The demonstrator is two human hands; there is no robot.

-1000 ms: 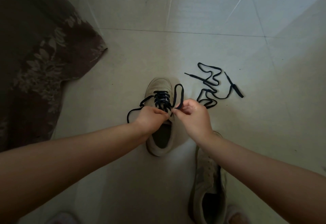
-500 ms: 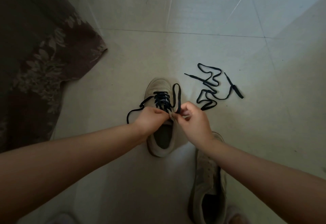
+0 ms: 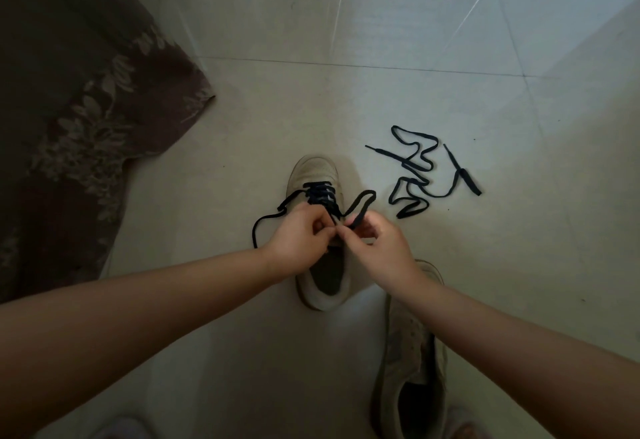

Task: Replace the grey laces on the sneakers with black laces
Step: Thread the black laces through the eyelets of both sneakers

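Sneaker: a pale, soft-looking low sneaker (image 3: 317,175) stands at the middle of the tiled floor (image 3: 346,99), rounded toe toward 12 o'clock, dark opening toward 6 o'clock; its upper looks matt and a little scuffed; no brand or writing can be read on it
Black lace: a flat woven black lace (image 3: 320,193) crosses the front eyelets in several rungs; one free end trails off at 9 o'clock in a loose curve on the floor; the other rises in a folded loop at 3 o'clock of the rungs
Left hand: the left hand (image 3: 298,241) sits over the tongue, fingers curled and pinching the lace at the top of the lacing; it hides the upper eyelets
Right hand: the right hand (image 3: 375,244) meets it knuckle to knuckle, fingers pinching the end of the folded loop; both forearms reach in from 7 and 5 o'clock
Spare lace: a second black lace (image 3: 415,175) lies in a loose zigzag on the floor at 2 o'clock of the sneaker, apart from it, both thin tips showing
Second sneaker: a matching pale sneaker (image 3: 408,352) lies at 5 o'clock, partly under the right forearm, unlaced as far as can be seen
Cloth: a dark brown cloth (image 3: 76,120) with a pale leaf pattern fills the 10 o'clock corner
Floor: glossy pale tiles with thin joints and streaks of reflected light
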